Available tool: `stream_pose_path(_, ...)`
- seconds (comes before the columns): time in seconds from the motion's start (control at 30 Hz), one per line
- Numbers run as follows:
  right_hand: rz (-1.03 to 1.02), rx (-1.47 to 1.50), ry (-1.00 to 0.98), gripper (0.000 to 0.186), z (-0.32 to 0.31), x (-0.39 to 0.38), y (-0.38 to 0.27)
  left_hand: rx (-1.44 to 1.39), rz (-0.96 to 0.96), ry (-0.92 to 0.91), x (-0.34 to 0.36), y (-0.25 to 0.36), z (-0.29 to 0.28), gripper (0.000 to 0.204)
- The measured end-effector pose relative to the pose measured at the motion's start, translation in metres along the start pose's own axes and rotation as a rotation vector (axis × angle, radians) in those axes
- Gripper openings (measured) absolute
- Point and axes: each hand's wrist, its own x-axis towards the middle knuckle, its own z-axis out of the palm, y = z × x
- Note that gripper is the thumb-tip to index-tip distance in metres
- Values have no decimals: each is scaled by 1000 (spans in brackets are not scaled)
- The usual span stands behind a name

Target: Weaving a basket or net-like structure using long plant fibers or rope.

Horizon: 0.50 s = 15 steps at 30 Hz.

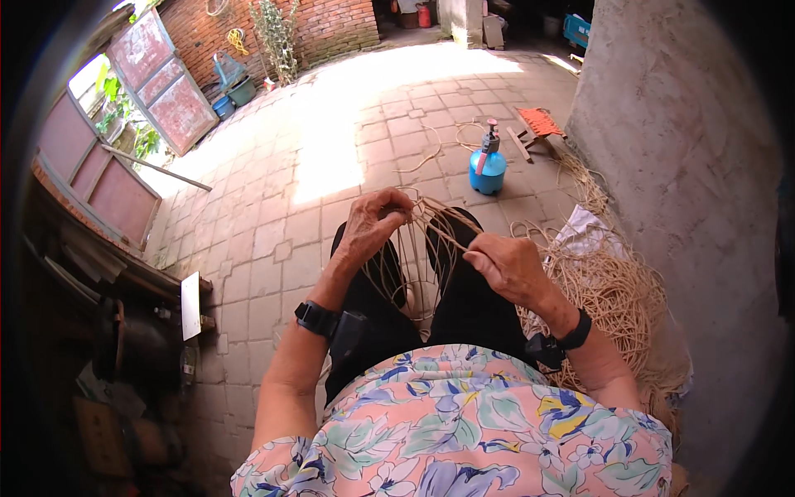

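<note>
An open frame of thin wires (pixel 396 280) stands between my knees, with tan cord wound at its upper edge. At that edge my left hand (pixel 377 224) is closed, thumb and fingers pinched on the rim. My right hand (pixel 512 270) is closed around a tan cord (pixel 454 228), which runs taut up to the frame's top. Beside my right arm lies a big loose heap of the same cord (pixel 609 298) on pale sacking (pixel 582 230). What exactly sits under my left fingertips is hidden.
A blue pressure sprayer (pixel 487 168) stands on the brick paving, with a small orange-seated folding stool (pixel 542 124) behind it. A rough grey wall (pixel 687 190) bounds the right. On the left are a white board (pixel 190 305) and a reddish metal gate (pixel 161 79).
</note>
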Motion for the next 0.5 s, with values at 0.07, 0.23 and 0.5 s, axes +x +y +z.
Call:
stream_pose_path(0.07,196,-118,66,34,-6,-47,42,6,0,5,0,0,1,14)
stream_pose_path(0.23,786,-605,164,42,-34,-224,201,-12,19,-18,3,1,5,16)
stream_pose_path(0.5,1756,42,397,34,-74,-341,257,-16,-90,-16,9,2,8,10)
